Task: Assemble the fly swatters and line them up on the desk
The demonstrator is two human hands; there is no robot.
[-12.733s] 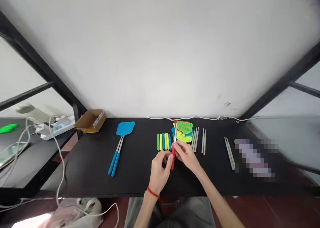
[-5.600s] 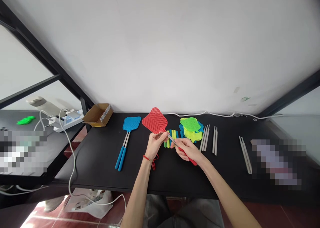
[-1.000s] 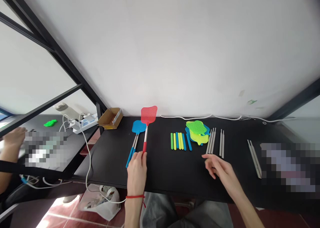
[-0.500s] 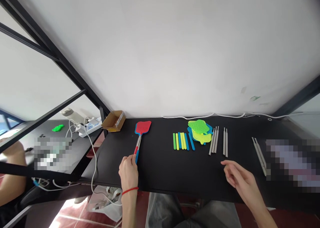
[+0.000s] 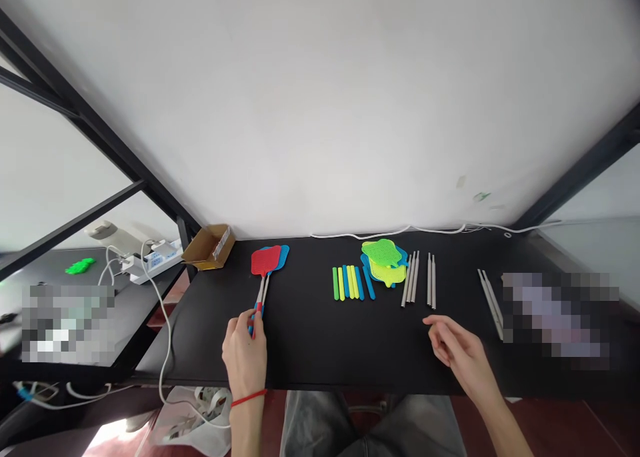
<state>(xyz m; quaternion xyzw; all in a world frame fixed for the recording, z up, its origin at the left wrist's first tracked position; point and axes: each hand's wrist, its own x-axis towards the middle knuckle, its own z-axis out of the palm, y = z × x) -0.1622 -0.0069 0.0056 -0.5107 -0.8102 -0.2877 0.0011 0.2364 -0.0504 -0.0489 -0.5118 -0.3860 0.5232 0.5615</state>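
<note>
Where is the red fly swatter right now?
In the head view, the red fly swatter lies on top of the blue fly swatter, toward the left of the black table, just right of the cardboard box, its handle in the left hand.

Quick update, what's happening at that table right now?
Left hand gripping red swatter by its handle. Blue swatter beneath it. Right hand open, empty, near grey rods.

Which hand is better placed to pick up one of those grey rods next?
Probably the right hand: it is empty, open and close to the grey rods. The left hand is wrapped around the handle of the red fly swatter, and is farther from them.
</note>
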